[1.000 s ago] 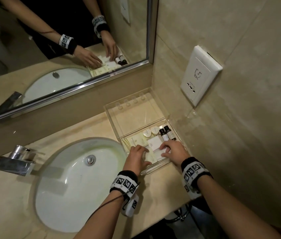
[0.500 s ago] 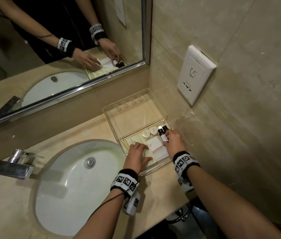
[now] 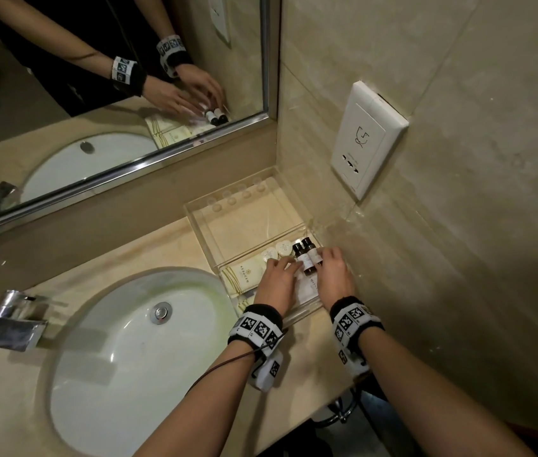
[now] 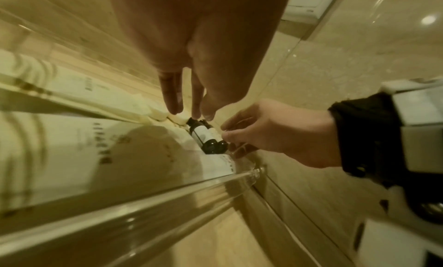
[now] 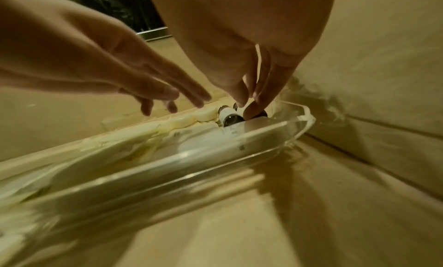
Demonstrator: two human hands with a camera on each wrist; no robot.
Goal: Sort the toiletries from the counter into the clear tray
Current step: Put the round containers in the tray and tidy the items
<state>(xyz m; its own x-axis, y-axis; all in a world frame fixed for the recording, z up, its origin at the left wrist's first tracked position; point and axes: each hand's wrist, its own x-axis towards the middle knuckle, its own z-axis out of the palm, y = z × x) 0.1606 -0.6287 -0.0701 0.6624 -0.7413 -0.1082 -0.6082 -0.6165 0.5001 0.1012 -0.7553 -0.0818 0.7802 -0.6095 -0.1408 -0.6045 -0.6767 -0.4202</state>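
Our right hand (image 3: pixel 335 275) reaches palm-down into the clear tray (image 3: pixel 244 206), fingers (image 5: pixel 254 108) curled onto the two dark bottles (image 3: pixel 307 257) lying side by side at its right end. Our left hand (image 3: pixel 277 278), fingers straight and slack, hovers just left, over cream packets (image 3: pixel 244 278). The tray sits on the bench (image 3: pixel 168 245), in the wall corner beside the sink (image 3: pixel 112 357).

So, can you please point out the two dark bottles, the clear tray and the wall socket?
dark bottles (image 3: pixel 307 257), head view, on a white label.
clear tray (image 3: pixel 195 209), head view, on its far left rim.
wall socket (image 3: pixel 364 140), head view, on its white cover.
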